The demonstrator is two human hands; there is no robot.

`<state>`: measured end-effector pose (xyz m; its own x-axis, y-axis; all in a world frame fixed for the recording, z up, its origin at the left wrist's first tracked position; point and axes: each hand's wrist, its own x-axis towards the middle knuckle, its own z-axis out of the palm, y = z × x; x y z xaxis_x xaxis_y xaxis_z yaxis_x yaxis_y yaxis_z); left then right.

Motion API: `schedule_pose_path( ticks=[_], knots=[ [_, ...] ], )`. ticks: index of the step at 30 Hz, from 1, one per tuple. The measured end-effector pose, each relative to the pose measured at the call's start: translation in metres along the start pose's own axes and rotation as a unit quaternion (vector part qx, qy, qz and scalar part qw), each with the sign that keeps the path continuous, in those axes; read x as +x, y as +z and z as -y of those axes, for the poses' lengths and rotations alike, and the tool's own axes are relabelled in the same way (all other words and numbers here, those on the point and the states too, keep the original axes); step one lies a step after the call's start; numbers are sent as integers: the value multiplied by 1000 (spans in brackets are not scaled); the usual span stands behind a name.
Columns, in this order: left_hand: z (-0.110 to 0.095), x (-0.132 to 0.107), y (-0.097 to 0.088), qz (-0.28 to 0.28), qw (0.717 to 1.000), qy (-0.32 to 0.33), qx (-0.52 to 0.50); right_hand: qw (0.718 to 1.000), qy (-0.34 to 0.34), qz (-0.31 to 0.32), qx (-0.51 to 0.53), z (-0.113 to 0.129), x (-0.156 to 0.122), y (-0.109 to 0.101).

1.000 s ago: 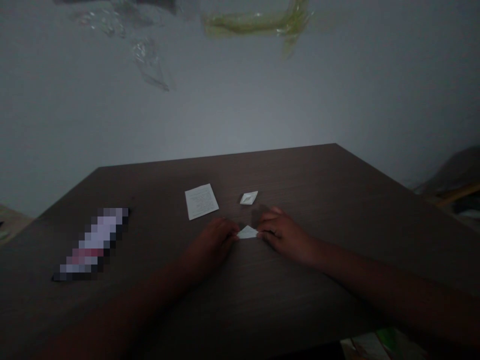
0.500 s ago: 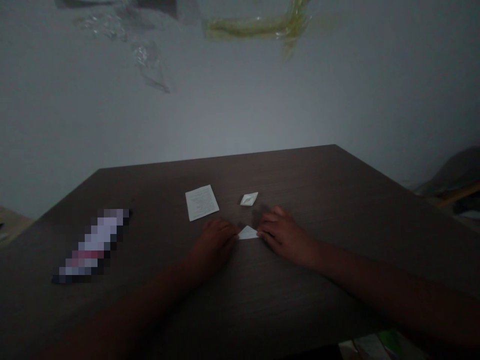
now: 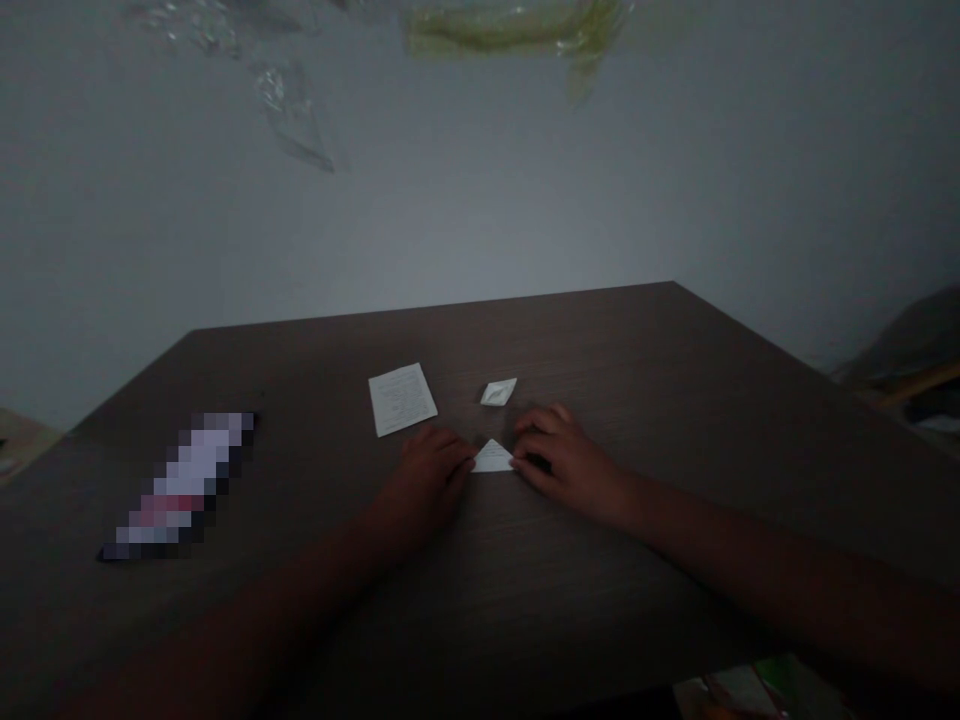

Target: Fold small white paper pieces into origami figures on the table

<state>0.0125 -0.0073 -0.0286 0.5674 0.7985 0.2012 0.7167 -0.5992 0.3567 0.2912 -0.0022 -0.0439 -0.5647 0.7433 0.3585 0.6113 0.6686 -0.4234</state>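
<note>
A small white folded paper triangle lies on the dark wooden table. My left hand pinches its left corner with curled fingers. My right hand pinches its right corner, fingers also curled. Just beyond the hands sit a flat white square sheet with faint print and a small folded white paper piece.
A blurred, pixelated oblong object lies on the table at the left. A grey wall rises behind the table, with clear plastic wrap and a yellowish plastic bag hanging at the top. Coloured papers show below the table's near right edge.
Both hands stay on the folded triangle. The triangle's tip now stands slightly taller between my fingers, and the view has shifted a little.
</note>
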Motion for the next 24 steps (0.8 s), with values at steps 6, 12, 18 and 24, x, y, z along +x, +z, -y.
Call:
schedule_pose_path(
  ticks=[6,12,18,24],
  knots=[
    [1,1,1,7,1000,-18,-2,999,29,-6,29,-3,1,2],
    [7,-2,9,-8,999,-26,-37,999,41,-1,34,-4,0,1],
    [2,-1,6,1,999,-30,-9,998,42,-1,37,-3,-1,0],
    [1,-1,2,-4,1000,-2,1,1000,18,1,12,0,-2,-4]
  ],
)
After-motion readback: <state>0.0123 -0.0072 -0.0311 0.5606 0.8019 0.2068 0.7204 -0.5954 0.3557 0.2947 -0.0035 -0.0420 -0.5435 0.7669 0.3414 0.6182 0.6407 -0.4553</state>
